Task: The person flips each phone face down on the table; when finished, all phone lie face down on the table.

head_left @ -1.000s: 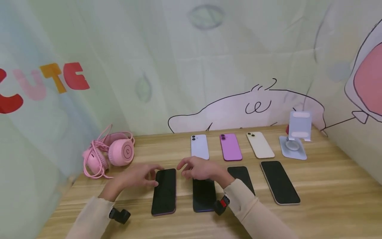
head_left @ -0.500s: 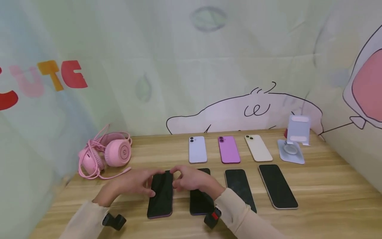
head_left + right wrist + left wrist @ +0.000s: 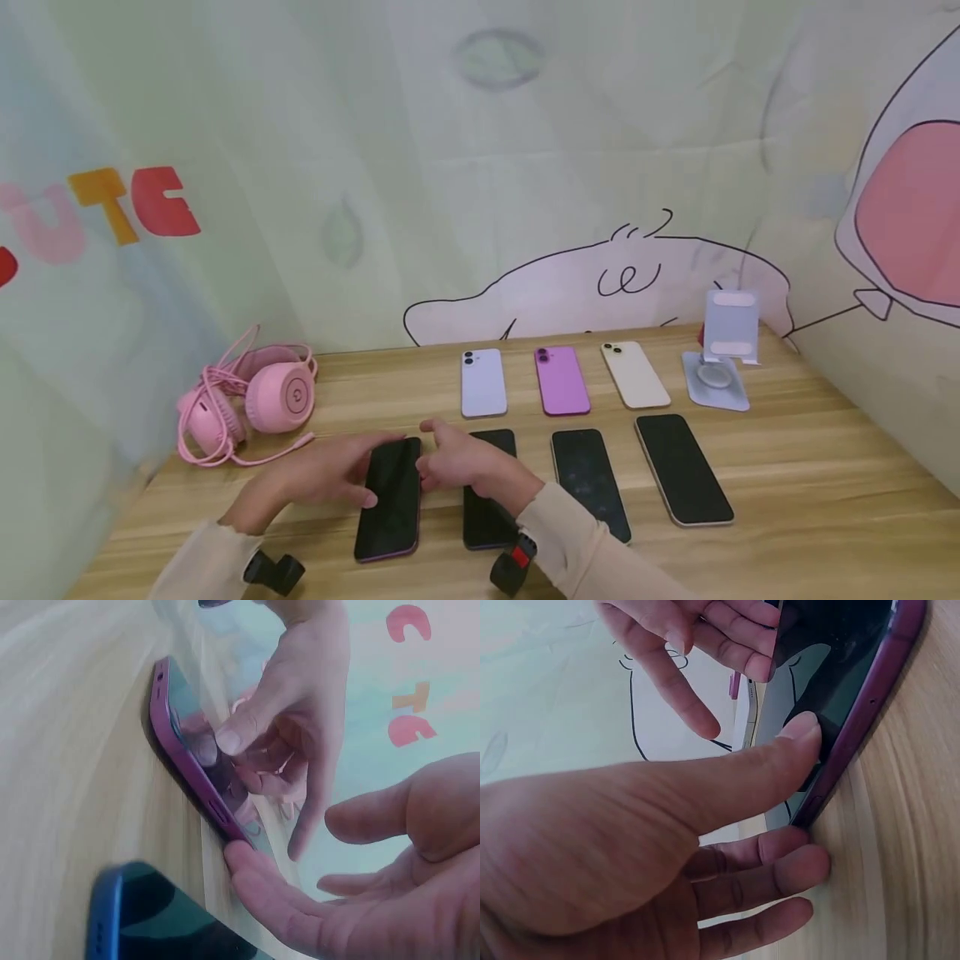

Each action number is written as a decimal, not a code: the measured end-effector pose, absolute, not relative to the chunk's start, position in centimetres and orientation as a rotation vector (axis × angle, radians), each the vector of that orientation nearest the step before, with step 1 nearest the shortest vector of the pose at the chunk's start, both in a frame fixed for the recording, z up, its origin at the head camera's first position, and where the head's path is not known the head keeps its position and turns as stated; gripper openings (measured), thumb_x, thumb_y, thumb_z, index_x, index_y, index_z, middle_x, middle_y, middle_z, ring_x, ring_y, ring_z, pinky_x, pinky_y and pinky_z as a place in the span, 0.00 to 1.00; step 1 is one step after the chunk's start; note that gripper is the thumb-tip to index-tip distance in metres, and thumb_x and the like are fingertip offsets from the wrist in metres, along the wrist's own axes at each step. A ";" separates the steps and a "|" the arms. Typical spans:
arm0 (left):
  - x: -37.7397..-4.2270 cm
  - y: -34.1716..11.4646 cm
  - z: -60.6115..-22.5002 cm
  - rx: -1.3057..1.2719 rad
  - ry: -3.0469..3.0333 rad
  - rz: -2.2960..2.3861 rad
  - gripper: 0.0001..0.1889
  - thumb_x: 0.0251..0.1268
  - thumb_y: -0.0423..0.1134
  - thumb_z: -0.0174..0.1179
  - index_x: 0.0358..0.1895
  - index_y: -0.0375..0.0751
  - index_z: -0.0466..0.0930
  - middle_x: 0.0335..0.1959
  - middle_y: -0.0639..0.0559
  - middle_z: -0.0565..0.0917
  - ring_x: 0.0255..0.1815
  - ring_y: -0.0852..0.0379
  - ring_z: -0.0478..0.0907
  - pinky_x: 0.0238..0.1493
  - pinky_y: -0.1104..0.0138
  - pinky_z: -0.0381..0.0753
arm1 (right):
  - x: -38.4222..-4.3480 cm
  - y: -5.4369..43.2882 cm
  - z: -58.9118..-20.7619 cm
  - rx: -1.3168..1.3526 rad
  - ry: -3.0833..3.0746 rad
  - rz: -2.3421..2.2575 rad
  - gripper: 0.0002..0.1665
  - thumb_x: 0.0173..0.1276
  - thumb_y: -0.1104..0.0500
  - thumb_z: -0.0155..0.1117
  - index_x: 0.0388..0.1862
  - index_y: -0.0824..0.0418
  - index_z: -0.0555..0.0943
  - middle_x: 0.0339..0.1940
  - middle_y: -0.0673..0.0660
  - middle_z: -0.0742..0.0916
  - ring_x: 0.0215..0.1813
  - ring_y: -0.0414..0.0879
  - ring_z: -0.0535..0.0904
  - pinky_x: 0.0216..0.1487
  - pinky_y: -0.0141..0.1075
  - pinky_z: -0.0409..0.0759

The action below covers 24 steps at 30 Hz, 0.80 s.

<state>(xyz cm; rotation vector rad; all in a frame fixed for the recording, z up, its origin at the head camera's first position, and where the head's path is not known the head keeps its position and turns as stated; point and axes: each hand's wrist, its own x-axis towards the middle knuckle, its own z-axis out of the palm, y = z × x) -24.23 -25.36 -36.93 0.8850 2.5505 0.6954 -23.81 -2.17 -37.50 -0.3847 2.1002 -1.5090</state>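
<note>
A black-screened phone with a purple frame (image 3: 388, 500) lies face up on the wooden table between both hands. Along its left side is my left hand (image 3: 330, 471); the thumb (image 3: 801, 735) reaches over the screen's edge and the other fingers lie beside the phone, near the tabletop. My right hand (image 3: 461, 458) is at the upper right edge, its lower fingertips touching the purple side in the right wrist view, index finger and thumb held apart from it. Partly under the right hand and wrist lies a dark phone with a blue frame (image 3: 109, 915).
Two more black-screened phones, one (image 3: 592, 479) beside another (image 3: 684, 471), lie to the right. Behind them are a pale blue phone (image 3: 483, 383), a purple phone (image 3: 562, 381) and a cream phone (image 3: 635, 375), backs up. Pink headphones (image 3: 281, 396) sit left, a folding stand (image 3: 716, 383) right.
Both hands have come down closer around the purple-framed phone. The right hand has moved left and nearer, onto that phone's right edge. The head view has shifted slightly.
</note>
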 end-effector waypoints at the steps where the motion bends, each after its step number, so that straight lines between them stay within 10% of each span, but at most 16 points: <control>1: -24.2 -25.5 -36.9 0.894 2.550 0.705 0.43 0.59 0.38 0.73 0.76 0.39 0.60 0.35 0.53 0.77 0.33 0.59 0.73 0.37 0.66 0.72 | -23.8 -2.3 -37.5 -0.380 2.095 -1.516 0.32 0.72 0.70 0.57 0.73 0.64 0.62 0.43 0.63 0.82 0.40 0.53 0.84 0.55 0.47 0.79; 24: -24.1 -26.5 -37.7 1.040 2.519 0.822 0.40 0.65 0.39 0.68 0.76 0.38 0.58 0.25 0.60 0.74 0.25 0.66 0.71 0.29 0.70 0.72 | -23.7 -2.1 -36.9 -0.318 1.894 -1.680 0.39 0.69 0.76 0.54 0.76 0.57 0.59 0.34 0.63 0.85 0.33 0.49 0.81 0.48 0.45 0.83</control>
